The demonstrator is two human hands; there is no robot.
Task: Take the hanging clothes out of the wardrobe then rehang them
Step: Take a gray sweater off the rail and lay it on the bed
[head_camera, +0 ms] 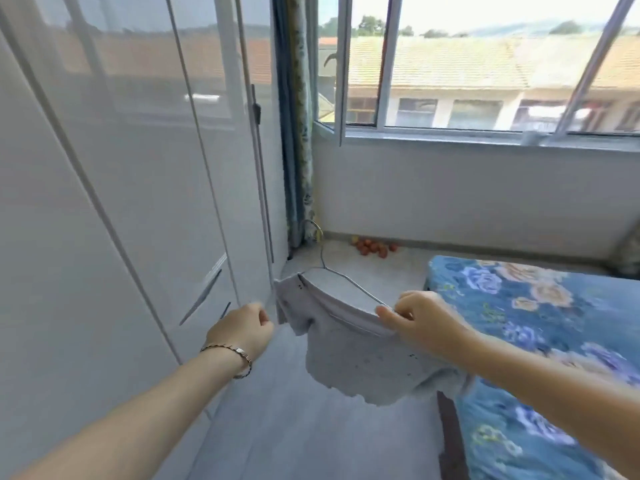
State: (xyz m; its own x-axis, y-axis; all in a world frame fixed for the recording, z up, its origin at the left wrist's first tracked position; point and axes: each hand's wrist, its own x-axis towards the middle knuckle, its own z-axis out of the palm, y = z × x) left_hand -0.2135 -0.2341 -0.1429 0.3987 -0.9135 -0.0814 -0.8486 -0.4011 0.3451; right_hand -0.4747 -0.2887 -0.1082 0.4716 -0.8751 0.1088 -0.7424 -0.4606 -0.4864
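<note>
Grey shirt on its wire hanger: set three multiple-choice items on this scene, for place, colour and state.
1. The reddish round things lie: A on the bed; B on the floor under the window; C on the sill.
2. The bedspread is: A blue floral; B plain white; C red striped.
3. The right hand: A pinches the grey shirt on its wire hanger; B lies flat; C hangs empty.
B: they sit at floor level. A: flowers on blue. A: fingers curl on the shoulder.
</note>
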